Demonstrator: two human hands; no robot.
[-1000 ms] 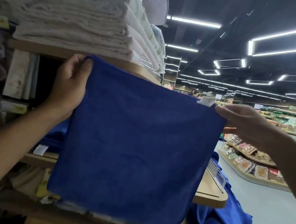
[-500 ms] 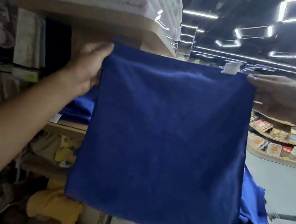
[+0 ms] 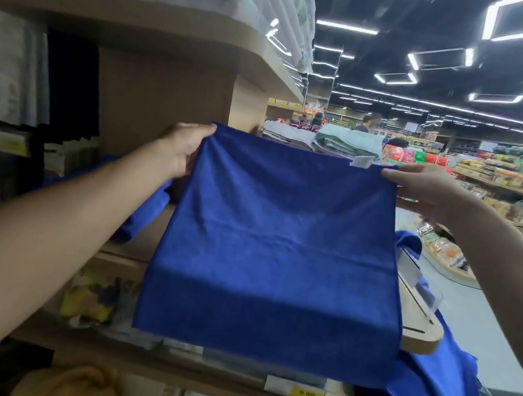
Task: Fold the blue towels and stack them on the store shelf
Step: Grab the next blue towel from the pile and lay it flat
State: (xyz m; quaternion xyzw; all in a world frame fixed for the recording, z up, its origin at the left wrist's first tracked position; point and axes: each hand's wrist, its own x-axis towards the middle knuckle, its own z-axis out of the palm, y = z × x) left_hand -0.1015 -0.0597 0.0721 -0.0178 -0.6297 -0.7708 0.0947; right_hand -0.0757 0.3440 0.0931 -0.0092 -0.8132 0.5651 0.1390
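Left hand [image 3: 181, 147] and right hand [image 3: 426, 189] each pinch a top corner of the blue towel [image 3: 279, 252], hanging flat. Uneven grips would likely skew the fold.

Head camera, facing forward-down, close to shelf [image 3: 420, 341].

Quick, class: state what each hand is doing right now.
Left hand: grips the blue towel at its top left corner.
Right hand: pinches its top right corner.
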